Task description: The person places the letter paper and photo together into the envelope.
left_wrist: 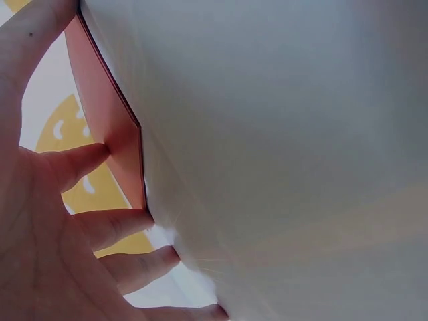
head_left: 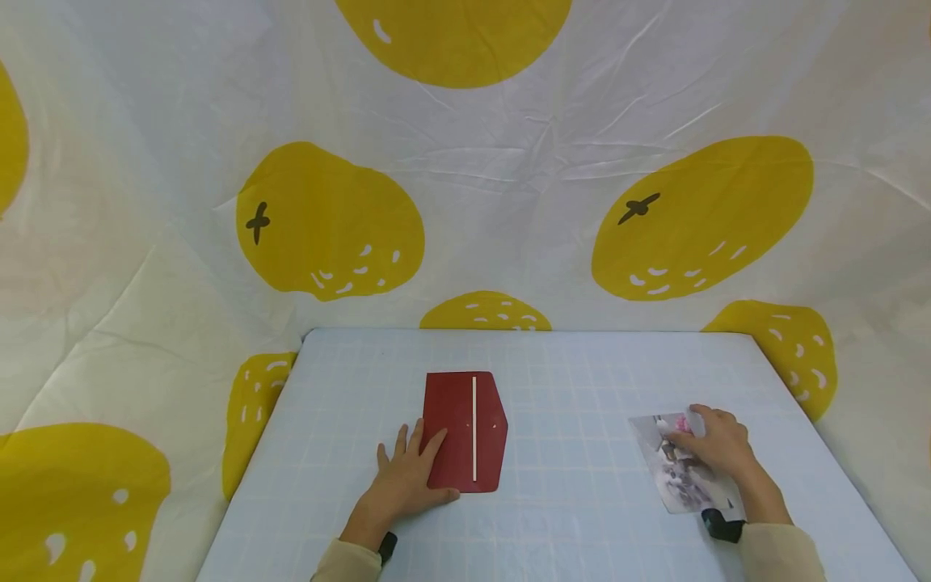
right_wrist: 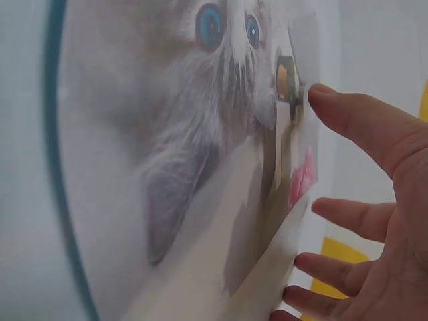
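Note:
A red envelope lies flat on the table, its pointed side to the right and a narrow white strip running across it. My left hand rests on its left part, fingers spread; in the left wrist view, fingertips touch the red envelope and the surface beside it. At the right lies a picture card with a cat printed on it. My right hand is over the card's right side. The right wrist view shows straight fingers along the edge of the cat card, the thumb near its face.
The table has a pale checked cover. Behind it and at its sides hangs a white curtain with large yellow fruit prints. A black wrist strap piece overlaps the card's lower corner.

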Available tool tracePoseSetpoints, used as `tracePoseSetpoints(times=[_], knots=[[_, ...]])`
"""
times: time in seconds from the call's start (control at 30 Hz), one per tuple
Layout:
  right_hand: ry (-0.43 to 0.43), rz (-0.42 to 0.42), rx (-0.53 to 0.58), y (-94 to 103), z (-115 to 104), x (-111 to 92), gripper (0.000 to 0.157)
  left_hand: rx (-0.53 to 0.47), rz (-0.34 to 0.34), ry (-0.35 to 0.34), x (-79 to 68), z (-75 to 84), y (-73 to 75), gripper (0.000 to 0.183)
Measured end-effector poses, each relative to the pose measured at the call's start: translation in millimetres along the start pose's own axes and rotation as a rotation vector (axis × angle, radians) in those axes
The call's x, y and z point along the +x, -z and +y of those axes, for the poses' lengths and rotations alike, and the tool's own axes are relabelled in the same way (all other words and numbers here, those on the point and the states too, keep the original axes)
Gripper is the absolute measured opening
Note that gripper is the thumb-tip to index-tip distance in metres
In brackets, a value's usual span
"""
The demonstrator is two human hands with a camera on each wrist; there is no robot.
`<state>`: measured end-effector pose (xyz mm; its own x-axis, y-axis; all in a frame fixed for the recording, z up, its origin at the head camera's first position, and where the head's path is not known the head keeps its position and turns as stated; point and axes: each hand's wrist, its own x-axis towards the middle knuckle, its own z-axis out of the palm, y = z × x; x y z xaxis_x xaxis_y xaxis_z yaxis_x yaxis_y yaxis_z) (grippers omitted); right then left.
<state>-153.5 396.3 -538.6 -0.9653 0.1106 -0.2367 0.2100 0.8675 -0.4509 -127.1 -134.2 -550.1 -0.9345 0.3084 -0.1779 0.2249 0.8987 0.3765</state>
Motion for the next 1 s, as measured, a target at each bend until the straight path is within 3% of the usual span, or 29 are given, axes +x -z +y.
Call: tracePoseSetpoints(times=[0.33, 0.5, 0.67, 0.8, 1.0], knots=[[0.008, 0.028, 0.009, -3.0, -2.8, -0.2, 0.076, 0.003, -0.002, 0.000, 0.6, -0.4, -0.7, 0.100], [0.021, 0.068, 0.033, -1.7, -2.9, -1.2, 0.057, -0.002, -0.003, 0.005, 0.2, 0.7, 0.1, 0.100], [0.021, 0.042, 0.098, 2.8, -7.3, -4.7, 0.042, -0.006, 0.006, 0.000, -0.7, 1.0, 0.6, 0.101], [0.010, 0.002, 0.168, 6.4, -8.0, -6.2, 0.043, -0.003, 0.011, -0.002, -0.8, 0.9, 0.2, 0.101], [0.057, -0.014, 0.228, 8.7, -3.9, -7.3, 0.048, -0.008, 0.011, 0.003, -0.7, 1.2, 0.0, 0.101]])
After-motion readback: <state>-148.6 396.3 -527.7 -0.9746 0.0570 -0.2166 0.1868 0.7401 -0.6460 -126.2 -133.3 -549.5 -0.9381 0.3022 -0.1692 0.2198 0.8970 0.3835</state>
